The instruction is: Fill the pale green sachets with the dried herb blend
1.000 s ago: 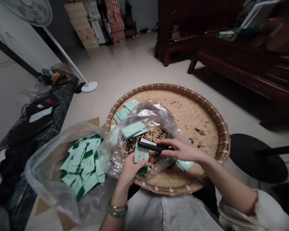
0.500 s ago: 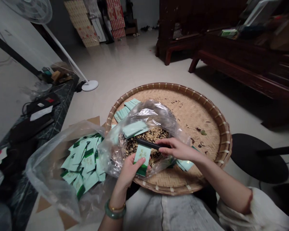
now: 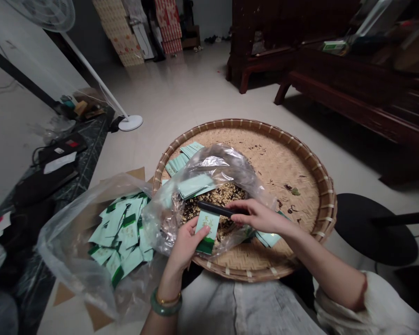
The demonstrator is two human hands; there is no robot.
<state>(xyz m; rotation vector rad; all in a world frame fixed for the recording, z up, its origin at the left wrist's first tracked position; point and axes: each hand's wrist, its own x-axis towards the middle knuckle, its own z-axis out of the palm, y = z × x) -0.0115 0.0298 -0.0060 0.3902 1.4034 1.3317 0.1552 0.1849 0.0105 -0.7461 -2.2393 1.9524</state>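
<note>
My left hand (image 3: 185,244) pinches a pale green sachet (image 3: 208,227) with a dark green bottom, its thumb across the front. My right hand (image 3: 252,213) grips a slim black clamp-like hand sealer (image 3: 214,208), which lies across the sachet's top edge. Beneath both hands, a clear plastic bag (image 3: 226,157) holds a loose dark and golden dried mix (image 3: 232,190). A stack of flat green sachets (image 3: 195,185) rests on this bag. All this stands in a round woven bamboo tray (image 3: 300,181) over my lap. The fingertips behind the sachet are hidden.
At the left, another clear bag (image 3: 66,237) contains many green sachets (image 3: 125,228). More sachets (image 3: 179,160) lie at the tray's far left, others (image 3: 268,238) near my right wrist. A white fan (image 3: 130,123), a black round base (image 3: 373,228) and dark wooden furniture (image 3: 335,97) surround the tray.
Both hands hold nearly the same pose. The sachet and the black sealer have shifted very slightly; the view has moved a little.
</note>
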